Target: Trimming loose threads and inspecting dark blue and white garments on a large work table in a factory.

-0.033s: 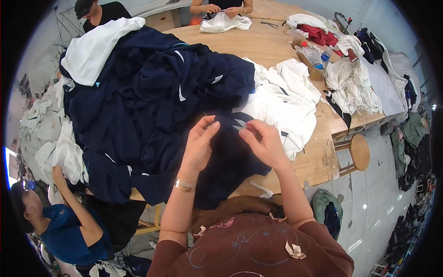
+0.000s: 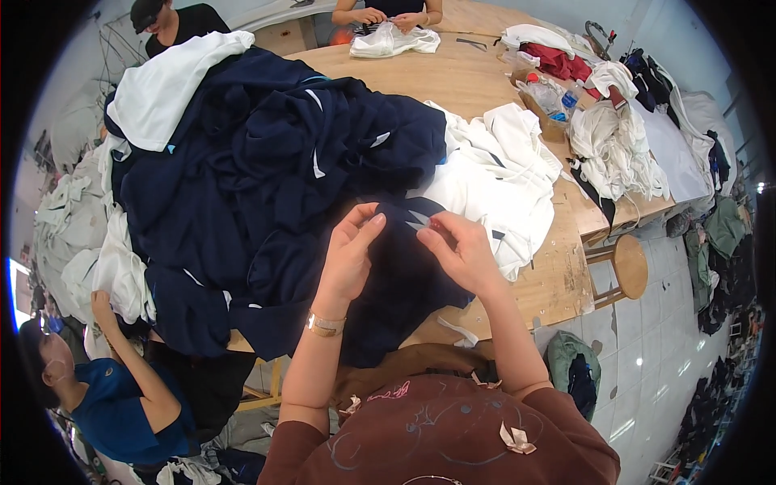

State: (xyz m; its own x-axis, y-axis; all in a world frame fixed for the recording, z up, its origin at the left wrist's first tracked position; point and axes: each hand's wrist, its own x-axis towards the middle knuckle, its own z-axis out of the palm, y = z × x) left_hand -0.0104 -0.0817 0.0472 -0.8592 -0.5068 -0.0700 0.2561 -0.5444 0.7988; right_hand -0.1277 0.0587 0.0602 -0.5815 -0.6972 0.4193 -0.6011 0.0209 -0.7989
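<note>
My left hand [image 2: 351, 249] pinches the edge of a dark navy garment [image 2: 392, 259] between thumb and fingers. Facing it, my right hand [image 2: 462, 252] is closed around a small pair of thread snips [image 2: 419, 220]. Their pointed metal blades stick out towards the left hand, spread apart, over the navy cloth. Most of the snips' body is hidden inside the right hand. The garment hangs down from the fingers over the table's near edge.
A large navy garment heap [image 2: 267, 153] covers the table's left side, white cloth [image 2: 501, 182] lying to its right. Across the wooden table [image 2: 477, 73] a person works on white fabric [image 2: 394, 40]. Another person [image 2: 121, 388] stands at left. A round stool [image 2: 629, 267] stands at right.
The blades of the snips stand slightly wider apart now. Both hands and the garment keep nearly the same place.
</note>
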